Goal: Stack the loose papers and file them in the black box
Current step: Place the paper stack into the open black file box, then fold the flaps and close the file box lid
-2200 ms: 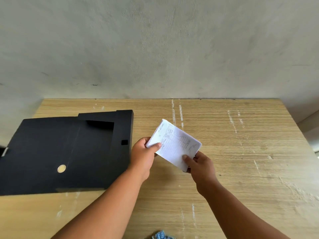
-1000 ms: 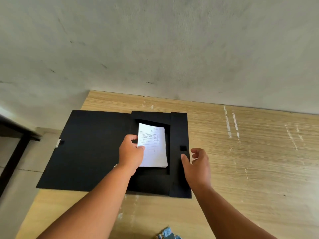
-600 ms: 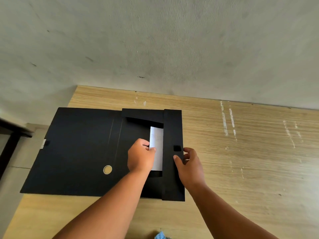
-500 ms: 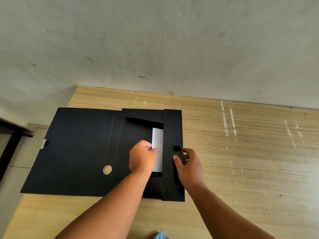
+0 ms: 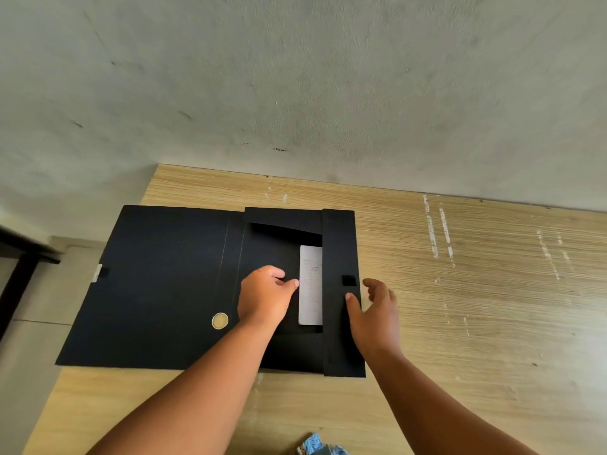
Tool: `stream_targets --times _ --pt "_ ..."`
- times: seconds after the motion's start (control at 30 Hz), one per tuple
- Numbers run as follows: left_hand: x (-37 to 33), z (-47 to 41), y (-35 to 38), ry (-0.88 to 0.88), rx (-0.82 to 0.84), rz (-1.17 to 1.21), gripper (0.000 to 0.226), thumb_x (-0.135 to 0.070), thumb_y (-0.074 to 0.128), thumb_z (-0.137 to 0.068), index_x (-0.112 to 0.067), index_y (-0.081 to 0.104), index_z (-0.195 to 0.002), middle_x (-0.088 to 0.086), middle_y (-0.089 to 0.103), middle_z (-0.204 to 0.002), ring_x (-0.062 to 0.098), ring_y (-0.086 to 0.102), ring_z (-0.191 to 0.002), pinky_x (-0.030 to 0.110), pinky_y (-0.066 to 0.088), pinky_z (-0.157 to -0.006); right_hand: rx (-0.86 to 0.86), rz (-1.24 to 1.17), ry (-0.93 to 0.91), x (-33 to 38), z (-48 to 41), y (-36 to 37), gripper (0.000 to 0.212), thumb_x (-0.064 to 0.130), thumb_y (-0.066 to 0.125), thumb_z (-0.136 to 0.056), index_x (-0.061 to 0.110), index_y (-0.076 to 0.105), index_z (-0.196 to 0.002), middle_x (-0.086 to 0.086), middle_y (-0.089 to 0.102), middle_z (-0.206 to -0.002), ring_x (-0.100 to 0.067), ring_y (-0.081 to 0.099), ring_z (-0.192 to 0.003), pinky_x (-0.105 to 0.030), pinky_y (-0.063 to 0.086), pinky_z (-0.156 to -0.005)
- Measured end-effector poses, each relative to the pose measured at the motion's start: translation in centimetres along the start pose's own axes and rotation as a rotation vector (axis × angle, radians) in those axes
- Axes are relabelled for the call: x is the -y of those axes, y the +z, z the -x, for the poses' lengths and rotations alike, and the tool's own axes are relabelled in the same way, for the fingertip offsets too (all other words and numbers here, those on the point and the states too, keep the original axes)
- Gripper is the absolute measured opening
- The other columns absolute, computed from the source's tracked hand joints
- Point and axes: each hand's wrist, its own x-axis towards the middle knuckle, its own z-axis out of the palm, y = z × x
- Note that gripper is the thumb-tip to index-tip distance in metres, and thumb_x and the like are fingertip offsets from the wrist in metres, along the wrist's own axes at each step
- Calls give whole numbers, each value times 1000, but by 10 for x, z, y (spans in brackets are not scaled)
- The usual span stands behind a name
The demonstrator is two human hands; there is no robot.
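Papers [image 5: 310,285] half under box [image 5: 164,284] flap edge

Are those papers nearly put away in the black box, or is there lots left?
Nearly there. The papers lie stacked inside the open black box, partly tucked under its right flap. The left hand touches their edge; the right hand rests on the flap. Left to do: close the lid. No other loose sheets show on the table.
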Motion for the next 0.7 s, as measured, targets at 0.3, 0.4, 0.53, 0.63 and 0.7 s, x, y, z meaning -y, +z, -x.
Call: stream_targets --times 0.3,0.4,0.53,0.63,0.7 --pt "90 -25 -108 -92 -362 -58 59 -43 82 -79 -15 67 -128 10 64 -128 32 62 -116 49 59 -85 180 159 -406 74 61 69 39 30 64 -97 25 55 -135 9 54 -138 -11 45 -133 -31 37 -115" --pt "127 -29 -149 -216 -449 -126 82 -52 82 -73 -11 56 -140 16 55 -142 40 46 -135 58 49 -99 363 182 -439 98 76 108 44 33 62 -98 27 50 -141 9 52 -142 -11 45 -133 -30 39 -115" --pt "172 -33 -188 -299 -337 -113 82 -66 74 -67 -16 60 -130 10 60 -133 37 51 -127 55 51 -99 558 225 -449 126 95 151 53 38 59 -99 24 44 -148 7 46 -151 -12 40 -141 -28 34 -117" --pt "186 -36 -204 -281 -303 -123 65 -66 73 -65 -20 64 -110 3 65 -114 32 59 -112 49 56 -89 609 227 -406 140 106 173 58 41 59 -98 22 42 -151 5 44 -154 -15 40 -142 -34 32 -119" --pt "186 -37 -214 -296 -283 -72 58 -63 75 -64 -21 67 -103 3 66 -108 29 62 -105 47 57 -87 625 255 -378 144 110 182 62 44 59 -98 22 40 -152 4 42 -156 -17 38 -143 -38 32 -119"
